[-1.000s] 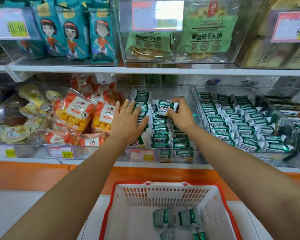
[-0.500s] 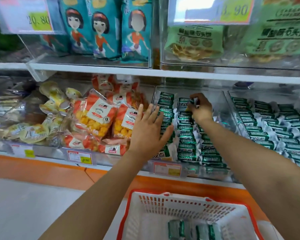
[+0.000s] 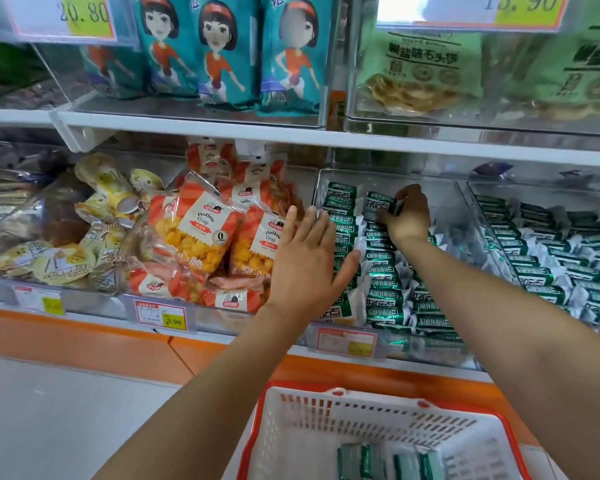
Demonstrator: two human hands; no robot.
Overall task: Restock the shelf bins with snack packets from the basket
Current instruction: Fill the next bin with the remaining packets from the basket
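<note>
**A:** Nearest entry?

**B:** Basket (image 3: 321, 422): white slotted walls, red rim, set below the shelf edge. A few green snack packets (image 3: 359, 462) lie on its bottom.

**A:** Hands?

**B:** Left hand (image 3: 309, 261): palm down, fingers straight and spread wide, lying over the left row of packets and holding nothing. Right hand (image 3: 407, 216): further in, with fingers curled. It pinches one green packet (image 3: 378, 202) at the back end of the middle row.

**A:** Where do the rows sit?

**B:** In the clear bin (image 3: 458, 216) on the lower shelf. The stocked rows (image 3: 383, 292) run front to back, side by side. A price tag (image 3: 347, 342) is on the bin's front lip.

**A:** Neighbours?

**B:** To the left, touching the bin wall, are the Hollow Crisp bags (image 3: 194, 233), orange and piled loosely. To the right is a second clear bin (image 3: 478, 202) with the same green packets in rows.

**A:** Farthest?

**B:** The upper shelf (image 3: 194, 128). Teal bags (image 3: 219, 53) with a cartoon figure stand upright above the crisps. Pale green biscuit bags (image 3: 423, 71) are to their right, behind a 13.90 label.
</note>
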